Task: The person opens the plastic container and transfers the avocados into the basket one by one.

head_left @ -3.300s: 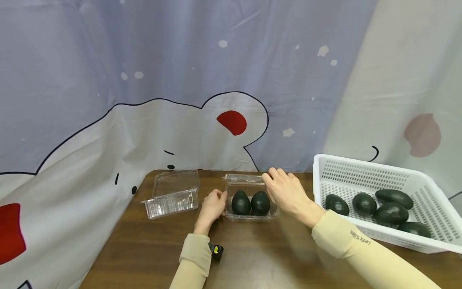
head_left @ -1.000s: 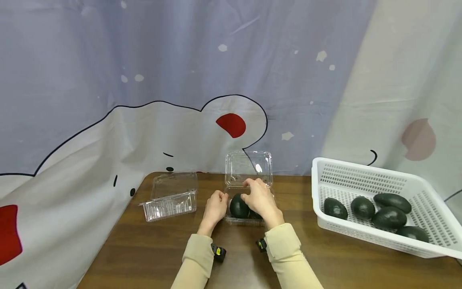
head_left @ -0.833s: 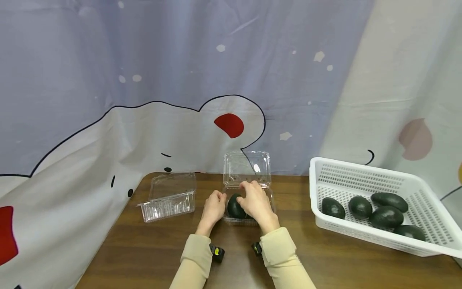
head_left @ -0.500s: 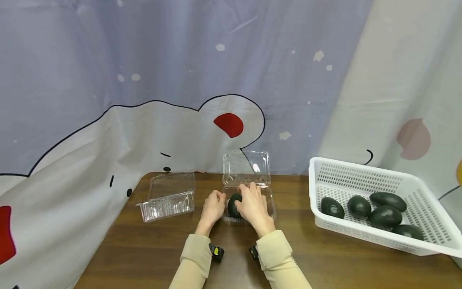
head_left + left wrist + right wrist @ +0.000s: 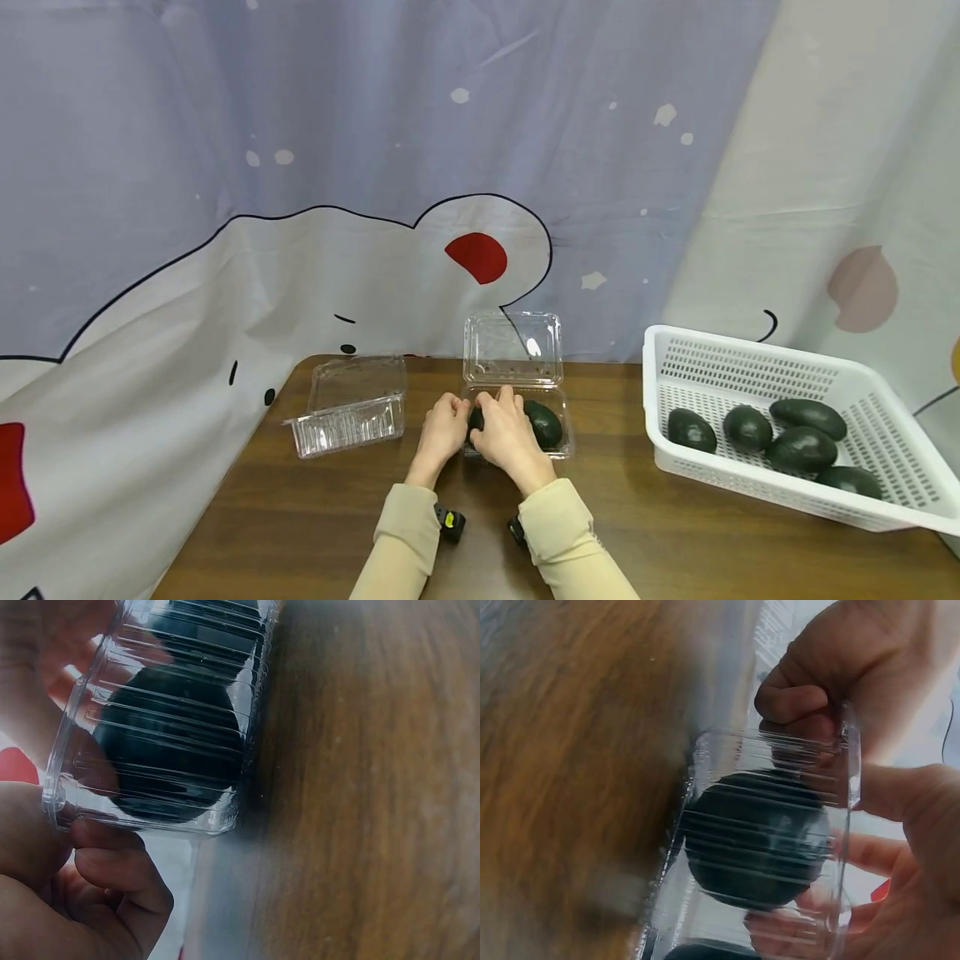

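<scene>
A clear plastic clamshell box (image 5: 558, 437) sits mid-table with its lid (image 5: 512, 346) standing upright. Two dark green avocados lie inside. The right avocado (image 5: 543, 423) shows; my right hand (image 5: 498, 407) covers the left one, reaching into the box. In the right wrist view that left avocado (image 5: 754, 840) shows through the ribbed wall, with my right hand (image 5: 855, 862) curled round it. My left hand (image 5: 452, 412) pinches the box's left rim. The left wrist view shows this left hand (image 5: 90, 840) on the rim corner beside the avocado (image 5: 172, 742).
A second clamshell box (image 5: 352, 406) lies open to the left and holds nothing. A white perforated basket (image 5: 738, 340) with several avocados stands at the right. A printed curtain hangs right behind the brown table (image 5: 675, 533).
The lid, flat behind the box before, now stands upright. My right hand came off it, dropped into the box and slid left, uncovering the right avocado. My left hand kept its hold.
</scene>
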Demonstrator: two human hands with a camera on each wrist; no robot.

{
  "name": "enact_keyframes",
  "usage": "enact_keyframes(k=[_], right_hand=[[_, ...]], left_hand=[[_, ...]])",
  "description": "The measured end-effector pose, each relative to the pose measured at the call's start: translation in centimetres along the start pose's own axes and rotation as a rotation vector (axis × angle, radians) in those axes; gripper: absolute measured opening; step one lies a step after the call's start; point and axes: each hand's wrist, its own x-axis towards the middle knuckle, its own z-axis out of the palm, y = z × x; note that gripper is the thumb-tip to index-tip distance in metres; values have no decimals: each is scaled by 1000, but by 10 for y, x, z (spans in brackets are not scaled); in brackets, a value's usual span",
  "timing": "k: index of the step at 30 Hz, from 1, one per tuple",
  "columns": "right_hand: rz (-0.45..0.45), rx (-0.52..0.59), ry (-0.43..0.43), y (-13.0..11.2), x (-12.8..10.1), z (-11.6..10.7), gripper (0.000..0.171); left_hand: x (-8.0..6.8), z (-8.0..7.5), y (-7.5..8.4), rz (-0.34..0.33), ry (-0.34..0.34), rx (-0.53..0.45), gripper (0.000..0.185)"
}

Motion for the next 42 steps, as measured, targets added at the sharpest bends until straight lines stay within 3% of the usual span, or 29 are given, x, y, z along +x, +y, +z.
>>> enact_keyframes(k=[13,25,42], right_hand=[[67,102,-81,6,4,8,49],[43,170,-39,12,2,10,44],[20,182,-3,7,1,-17,46]], left_hand=[[0,0,-1,9,2,-1,24],[-1,-1,1,-4,9,23,23],[-3,-1,1,11,17,17,23]])
